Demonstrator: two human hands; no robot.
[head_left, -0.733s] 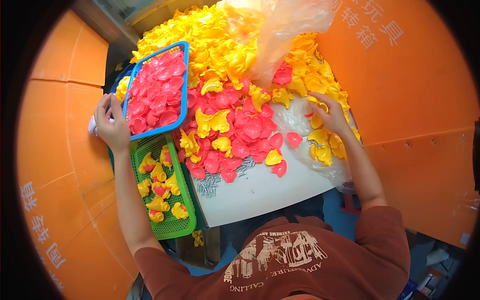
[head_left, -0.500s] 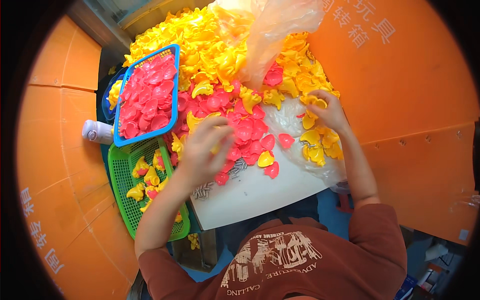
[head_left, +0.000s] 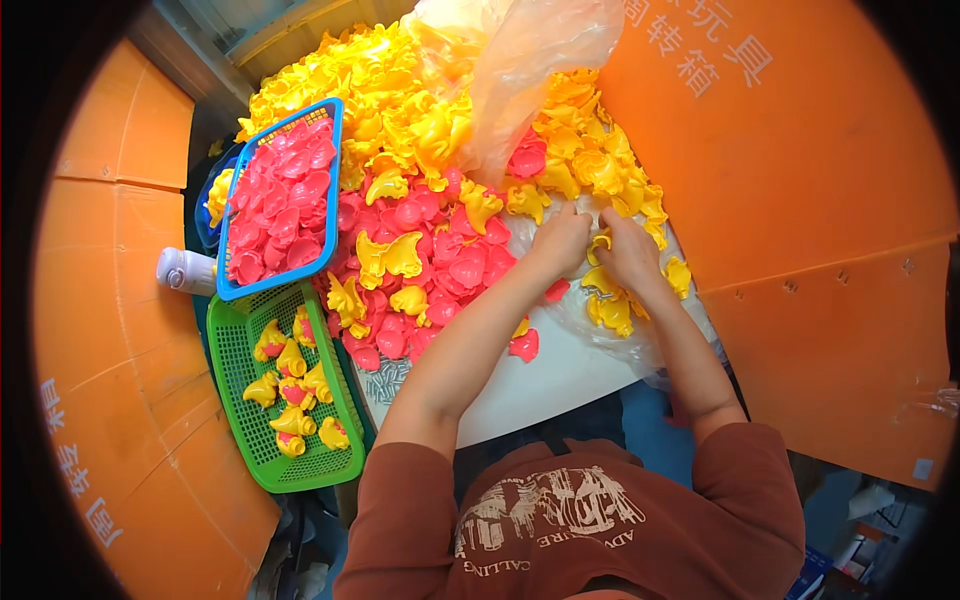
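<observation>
My left hand (head_left: 563,241) and my right hand (head_left: 629,254) face each other over the right side of the white table (head_left: 545,382). Between them shows a yellow plastic shell piece (head_left: 598,247), with the right hand's fingers curled at it. The left hand's fingers are closed; whatever they hold is hidden. Below the right hand several yellow shell pieces (head_left: 610,312) lie on a clear plastic bag (head_left: 640,345). To the left of my hands spreads a heap of red cupped pieces (head_left: 468,268), with some yellow pieces (head_left: 388,258) on top.
A large yellow heap (head_left: 385,85) and a translucent bag (head_left: 525,70) fill the back. On the left are a blue-rimmed basket of red pieces (head_left: 333,200), a green basket (head_left: 350,440) with yellow-and-red figures, and a pale bottle (head_left: 187,270). Small metal pins (head_left: 388,380) lie near the front edge. Orange panels (head_left: 790,170) flank the table.
My left hand has moved right from above the red heap to beside my right hand. My right hand has shifted slightly down and left. The view has shifted a little.
</observation>
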